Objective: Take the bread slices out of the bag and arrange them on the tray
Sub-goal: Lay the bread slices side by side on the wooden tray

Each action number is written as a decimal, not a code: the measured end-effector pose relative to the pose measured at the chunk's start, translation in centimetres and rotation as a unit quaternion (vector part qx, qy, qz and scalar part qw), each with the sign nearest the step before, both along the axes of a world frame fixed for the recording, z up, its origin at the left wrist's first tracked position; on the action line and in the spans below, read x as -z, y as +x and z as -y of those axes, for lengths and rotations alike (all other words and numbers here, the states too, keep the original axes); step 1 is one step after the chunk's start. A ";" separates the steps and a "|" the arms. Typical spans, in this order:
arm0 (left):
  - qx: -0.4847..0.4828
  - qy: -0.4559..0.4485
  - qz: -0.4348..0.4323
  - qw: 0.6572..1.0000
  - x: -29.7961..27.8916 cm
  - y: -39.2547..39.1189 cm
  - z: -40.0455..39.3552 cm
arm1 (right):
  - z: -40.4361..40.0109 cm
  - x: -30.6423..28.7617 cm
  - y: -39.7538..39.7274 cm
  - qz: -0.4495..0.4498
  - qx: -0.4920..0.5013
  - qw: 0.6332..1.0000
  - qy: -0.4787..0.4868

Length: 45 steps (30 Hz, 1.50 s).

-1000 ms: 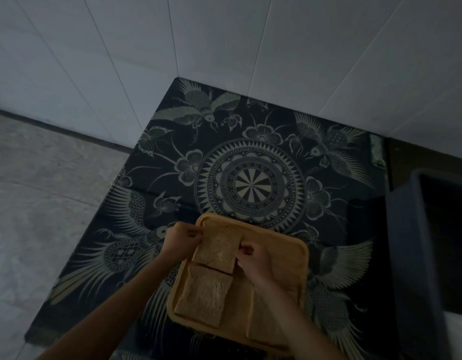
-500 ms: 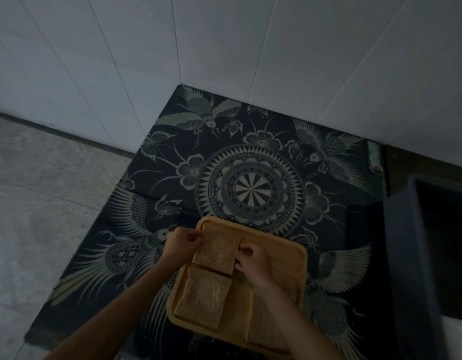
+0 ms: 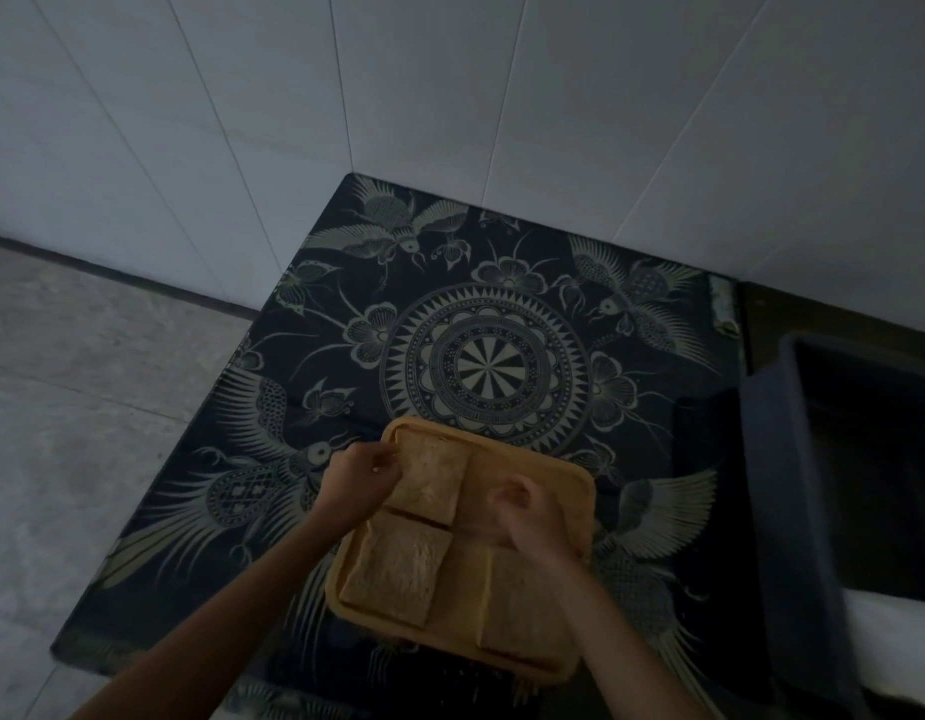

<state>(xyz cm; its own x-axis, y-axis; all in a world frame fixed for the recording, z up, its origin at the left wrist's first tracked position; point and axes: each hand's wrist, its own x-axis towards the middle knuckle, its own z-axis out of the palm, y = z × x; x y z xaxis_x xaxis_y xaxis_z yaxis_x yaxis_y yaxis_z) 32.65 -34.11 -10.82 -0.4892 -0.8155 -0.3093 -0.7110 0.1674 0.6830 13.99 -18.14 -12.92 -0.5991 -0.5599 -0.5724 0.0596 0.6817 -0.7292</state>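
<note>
An orange tray (image 3: 564,467) lies on a dark patterned table. Three bread slices are on it: one at the far left corner (image 3: 432,478), one at the near left (image 3: 395,569), one at the near right (image 3: 523,610), partly under my right forearm. My left hand (image 3: 359,475) touches the left edge of the far left slice with its fingertips. My right hand (image 3: 525,509) hovers over the tray's far right part, fingers loosely curled and blurred, holding nothing. No bag is in view.
The table top (image 3: 502,324) carries a mandala and bird pattern and sits in a corner of white tiled walls. A dark bin (image 3: 777,459) stands at the right. Grey floor (image 3: 86,381) lies to the left.
My right hand has let go of the far left slice and moved right over the tray. The slice now lies flat at the corner; my left hand stays on its edge.
</note>
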 end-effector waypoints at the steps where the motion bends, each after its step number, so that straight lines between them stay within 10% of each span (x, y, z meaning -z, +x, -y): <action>1: -0.004 -0.003 -0.005 1.000 -0.1 -0.2 -0.6 | -0.7 -0.3 -0.4 -0.008 0.002 1.000 -0.002; 45: -0.001 0.215 -0.006 0.977 4.2 -1.8 -15.8 | -15.3 1.5 2.5 -0.052 0.004 0.996 0.078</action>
<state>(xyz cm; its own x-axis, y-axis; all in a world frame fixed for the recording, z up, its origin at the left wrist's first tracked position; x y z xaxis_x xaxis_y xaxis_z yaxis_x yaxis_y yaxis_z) 30.85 -18.34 -15.05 -0.4933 -0.6125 -0.6176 -0.7019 -0.1391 0.6986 16.44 -2.83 -14.43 -0.6642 -0.4642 -0.5860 -0.0055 0.7869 -0.6171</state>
